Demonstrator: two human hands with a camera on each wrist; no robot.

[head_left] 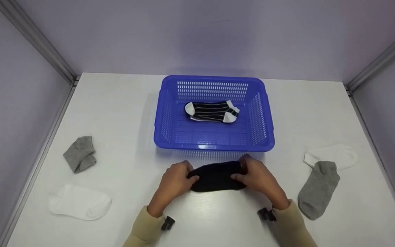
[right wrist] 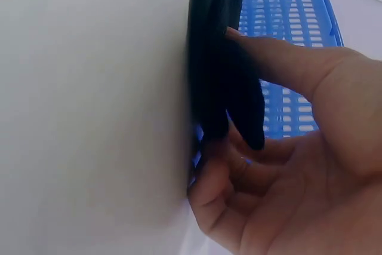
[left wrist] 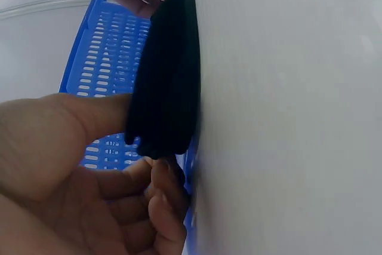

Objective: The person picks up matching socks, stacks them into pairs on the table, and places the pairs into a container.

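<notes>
Thumb and curled fingers of the left hand [head_left: 177,179] pinch one end of the black sock [head_left: 215,176]; the right hand [head_left: 258,175] pinches the other, just in front of the blue basket [head_left: 214,147]. An even grip should keep its layers aligned. Striped socks [head_left: 209,112] lie inside the basket.

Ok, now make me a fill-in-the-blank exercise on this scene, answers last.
The left hand and right hand hold fabric coloured ____. Striped socks lie in a basket coloured ____. Right of the basket, a gray sock overlaps another sock coloured ____.
Answers: black; blue; white.
</notes>
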